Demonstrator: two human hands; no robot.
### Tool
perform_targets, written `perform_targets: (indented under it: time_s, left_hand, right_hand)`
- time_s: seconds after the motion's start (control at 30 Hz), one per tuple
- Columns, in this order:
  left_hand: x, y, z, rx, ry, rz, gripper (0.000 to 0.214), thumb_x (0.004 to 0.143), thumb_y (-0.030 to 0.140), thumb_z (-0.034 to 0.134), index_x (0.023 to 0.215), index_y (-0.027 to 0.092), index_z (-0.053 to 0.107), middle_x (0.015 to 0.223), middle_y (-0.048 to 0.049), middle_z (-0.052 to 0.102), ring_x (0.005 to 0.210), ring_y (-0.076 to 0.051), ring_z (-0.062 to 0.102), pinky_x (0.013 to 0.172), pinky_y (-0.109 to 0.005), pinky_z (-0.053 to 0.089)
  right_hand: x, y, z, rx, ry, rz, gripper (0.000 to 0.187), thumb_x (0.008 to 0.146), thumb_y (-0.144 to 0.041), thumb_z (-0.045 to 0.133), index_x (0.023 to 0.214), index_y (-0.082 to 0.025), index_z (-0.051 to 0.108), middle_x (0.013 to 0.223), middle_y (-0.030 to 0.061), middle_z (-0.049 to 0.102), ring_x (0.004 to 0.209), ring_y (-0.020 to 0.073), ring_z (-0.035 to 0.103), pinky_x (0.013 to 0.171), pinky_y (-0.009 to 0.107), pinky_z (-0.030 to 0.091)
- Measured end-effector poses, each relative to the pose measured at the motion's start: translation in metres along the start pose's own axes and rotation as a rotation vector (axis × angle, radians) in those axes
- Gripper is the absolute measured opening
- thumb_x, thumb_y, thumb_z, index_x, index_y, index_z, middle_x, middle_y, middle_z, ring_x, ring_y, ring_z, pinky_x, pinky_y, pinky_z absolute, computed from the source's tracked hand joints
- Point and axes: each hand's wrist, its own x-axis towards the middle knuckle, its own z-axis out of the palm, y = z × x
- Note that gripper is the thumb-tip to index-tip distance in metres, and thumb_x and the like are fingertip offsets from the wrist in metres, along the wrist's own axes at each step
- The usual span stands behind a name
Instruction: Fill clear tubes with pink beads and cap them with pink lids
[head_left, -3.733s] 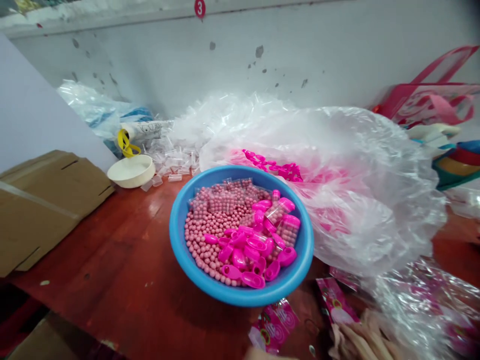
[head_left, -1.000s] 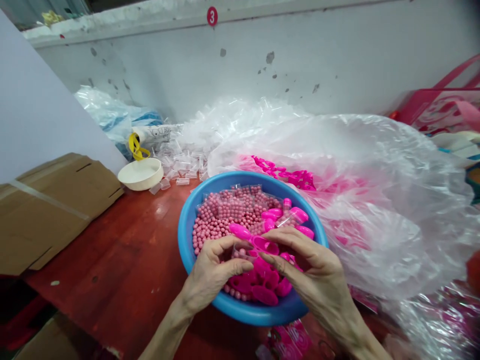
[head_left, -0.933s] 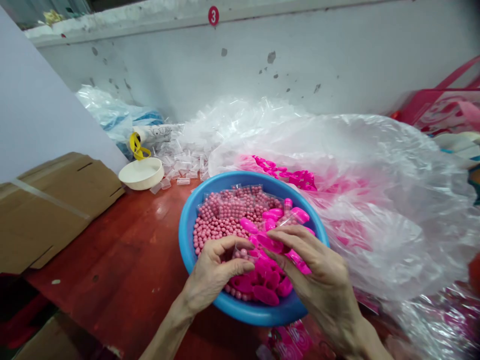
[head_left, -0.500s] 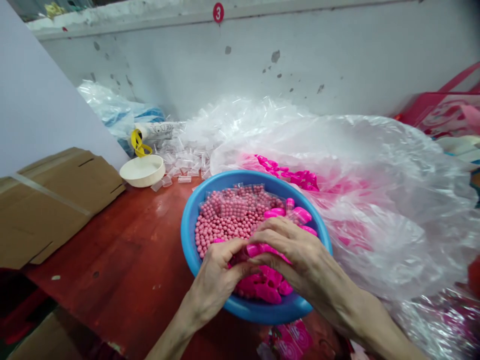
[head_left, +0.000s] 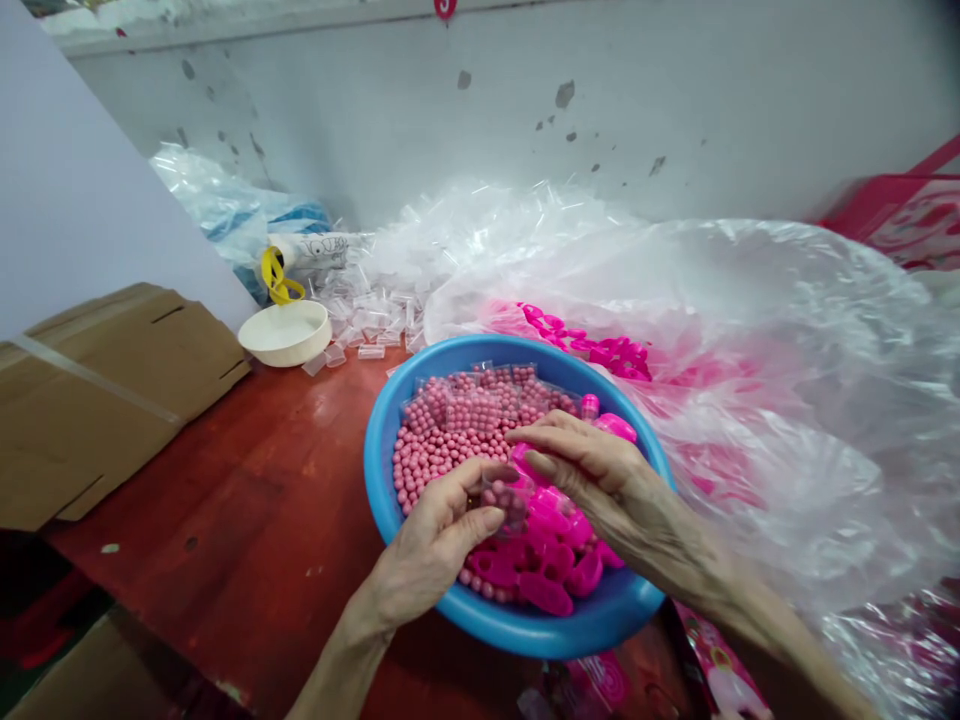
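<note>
Grey, pockmarked wall (head_left: 675, 120) backs a red-brown tabletop (head_left: 247, 500), and the blue basin (head_left: 377, 480) sits right in front of me with both hands over it. My left hand (head_left: 439, 545) is closed in a pinch, thumb against fingers, on a small clear tube (head_left: 508, 497) that already shows a few pink beads (head_left: 427, 460) inside. I hold the tube low over the middle of the basin, just above the heap. My right hand (head_left: 600, 480) reaches across with its fingers drawn narrow over the pink scoop-shaped pieces (head_left: 544, 592) on the near side. I cannot tell whether one of them is actually caught between finger and thumb.

I judge this to be the filling-and-fitting stage: a tube in one hand, a pink piece being sought with the other. Any next move calls for a level, steady left pinch so the beads stay in. It also calls for a clean single pick from the tangle of scoops.

A big clear plastic bag (head_left: 787, 420) bulges to the right. To the left lie a cardboard box (head_left: 105, 390), a white dish (head_left: 285, 332) and loose clear tubes (head_left: 367, 322).
</note>
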Motion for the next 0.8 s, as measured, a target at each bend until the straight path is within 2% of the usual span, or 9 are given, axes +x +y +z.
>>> perform_targets:
  time_s: [0.1,0.2,0.3,0.37,0.5,0.63,0.7,0.8]
  left_hand:
    - [0.001,0.004,0.001,0.019,0.033,0.003,0.028,0.083,0.012,0.057,0.11,0.02,0.061,0.096,-0.0019,0.063,0.091,-0.014,0.06,0.083,-0.024,0.047]
    - [0.002,0.007,0.003,-0.003,0.052,-0.004,0.024,0.081,0.01,0.06,0.103,0.019,0.064,0.09,-0.0007,0.063,0.086,-0.012,0.06,0.081,-0.022,0.048]
    - [0.001,0.005,0.004,-0.074,0.092,0.071,0.024,0.08,0.011,0.061,0.102,0.019,0.064,0.09,-0.0015,0.065,0.087,-0.013,0.062,0.083,-0.024,0.048]
    - [0.001,0.002,0.004,-0.098,0.136,0.145,0.025,0.081,0.012,0.061,0.105,0.02,0.063,0.091,-0.0018,0.066,0.087,-0.014,0.063,0.086,-0.026,0.048]
    - [0.003,-0.001,0.0,-0.067,0.234,0.197,0.026,0.079,0.012,0.063,0.104,0.02,0.064,0.091,-0.0012,0.067,0.086,-0.012,0.061,0.083,-0.022,0.047]
    - [0.008,0.003,-0.006,-0.067,0.414,0.223,0.026,0.076,0.013,0.064,0.101,0.019,0.064,0.095,-0.0022,0.067,0.089,-0.014,0.062,0.084,-0.025,0.048]
    - [0.01,0.004,-0.009,-0.014,0.491,0.236,0.028,0.075,0.014,0.063,0.102,0.019,0.063,0.102,-0.0036,0.067,0.096,-0.017,0.061,0.087,-0.029,0.048]
    - [0.011,0.002,-0.013,0.132,0.449,0.208,0.032,0.075,0.013,0.06,0.106,0.019,0.064,0.113,-0.0064,0.065,0.107,-0.022,0.059,0.095,-0.035,0.045]
  right_hand:
    - [-0.001,0.002,-0.001,0.036,0.029,0.044,0.021,0.091,-0.031,0.05,0.103,-0.025,0.065,0.088,0.0027,0.068,0.089,0.0189,0.061,0.084,0.034,0.047]
    - [0.001,0.006,-0.004,0.095,0.031,0.128,0.021,0.091,-0.032,0.048,0.095,-0.02,0.064,0.08,0.0025,0.064,0.076,0.0159,0.058,0.072,0.029,0.047]
    - [0.011,0.012,-0.002,0.171,-0.059,0.264,0.023,0.091,-0.032,0.044,0.085,-0.017,0.06,0.068,-0.0001,0.055,0.06,0.0126,0.049,0.057,0.026,0.042]
    - [0.021,0.016,0.005,0.206,-0.156,0.318,0.022,0.089,-0.03,0.044,0.078,-0.017,0.058,0.064,-0.0013,0.05,0.056,0.0119,0.044,0.053,0.025,0.038]
    - [0.04,0.017,0.021,0.234,-0.232,0.314,0.019,0.086,-0.026,0.045,0.073,-0.017,0.055,0.068,-0.0005,0.052,0.062,0.0128,0.045,0.058,0.026,0.038]
    - [0.037,0.014,0.022,0.298,-0.239,0.32,0.035,0.09,-0.042,0.04,0.073,-0.017,0.056,0.064,-0.0014,0.051,0.057,0.0117,0.044,0.054,0.026,0.037]
    - [0.033,0.014,0.021,0.368,-0.254,0.314,0.032,0.083,-0.048,0.053,0.079,-0.017,0.06,0.07,-0.0008,0.056,0.063,0.013,0.05,0.059,0.026,0.04]
    - [0.029,0.012,0.028,0.471,-0.197,0.293,0.037,0.066,-0.044,0.074,0.09,-0.018,0.064,0.083,0.0003,0.063,0.079,0.0176,0.057,0.072,0.029,0.044]
